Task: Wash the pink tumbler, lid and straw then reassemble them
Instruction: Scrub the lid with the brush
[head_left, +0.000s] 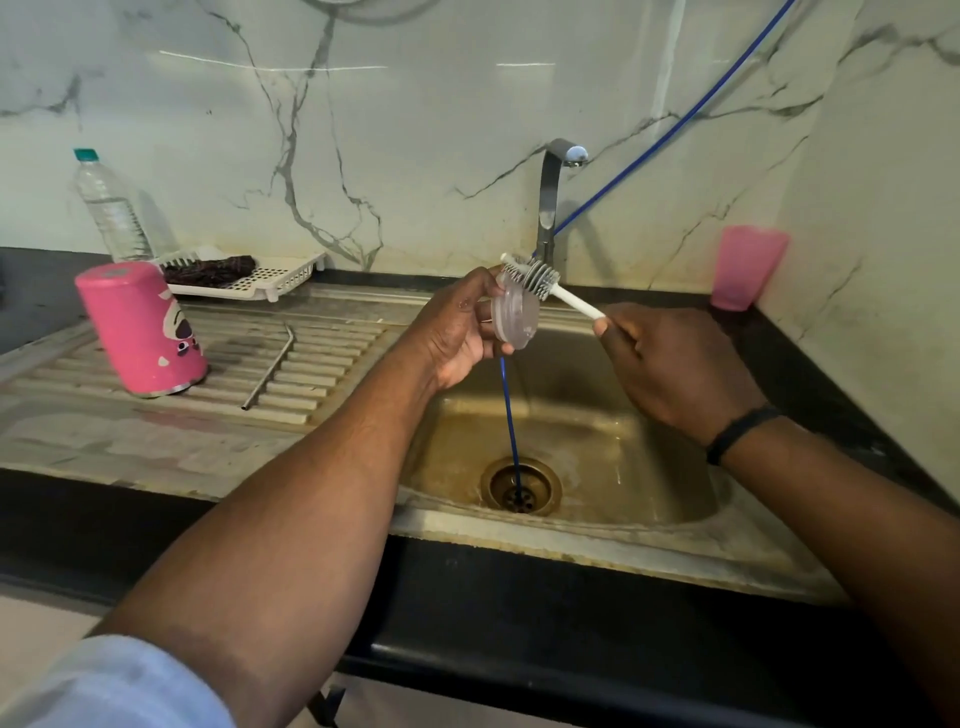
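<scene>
Sink (649, 558) — steel basin, stained, with a ribbed drainboard (332, 358) to its left. No water seen running from the tap (550, 202). A blue hose (511, 415) drops from the wall side straight into the drain, cutting the basin's middle; it hangs just below the working hands and could snag a low move.

Pink tumbler (143, 330) stands upside down on the drainboard, well left of the basin — looks set out to drain, so probably washed already, though the view cannot confirm it. Metal straw (270, 366) lies flat on the ribs just right of the tumbler, apart from it; washed or not, cannot tell.

Left hand (457, 332) holds the clear lid (511, 317) on edge over the basin, thumb and fingers curled round its rim. Right hand (670, 364) is closed round the white handle of a bristle brush (535, 278), bristles against the lid's upper edge.

Judgement: lid scrub under way; rinsing, possibly the straw, and reassembly remain.

Room: open basin below, open drainboard between straw and basin for setting down. Tap stands close behind the brush tip. Pink cup (748, 267) sits well right.
</scene>
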